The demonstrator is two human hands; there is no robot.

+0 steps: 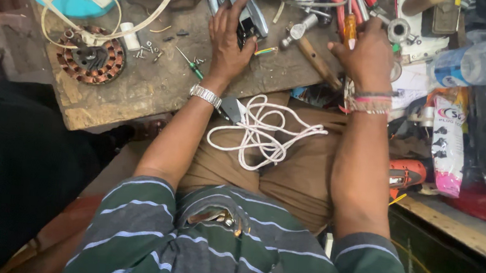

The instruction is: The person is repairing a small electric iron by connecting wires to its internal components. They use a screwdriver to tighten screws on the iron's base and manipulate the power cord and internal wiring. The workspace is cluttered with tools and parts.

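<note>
My left hand [229, 38] lies flat on the grey appliance body [238, 2] at the bench's [143, 92] far edge. Right hand [366, 51] grips 1 orange-handled screwdriver [349, 30]. White cord [263, 133] loose on my lap, unattached. Copper winding [90, 58] out. Reassembly looks pending.

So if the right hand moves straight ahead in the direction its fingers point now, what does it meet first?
Probably the bundle of red-handled tools lying just beyond the right hand, whose fingers already touch an orange-handled screwdriver. Depth is hard to judge from above.
</note>
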